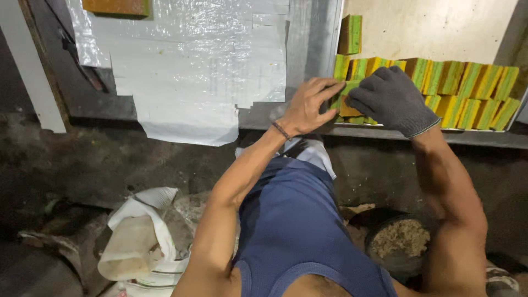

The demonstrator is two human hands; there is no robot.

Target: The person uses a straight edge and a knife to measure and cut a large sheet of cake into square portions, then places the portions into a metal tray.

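Blocks in rows on the tabletop

Both hands [311, 107] [393, 99] rest on the blocks' [467, 82] left end; a plastic sheet [192, 60] lies further left.

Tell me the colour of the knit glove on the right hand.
Dark grey knit glove, with a lighter cuff edge; seen in the head view.

2 hands [311, 107], approx. 20 layered blocks [456, 77], 1 bucket [399, 242].
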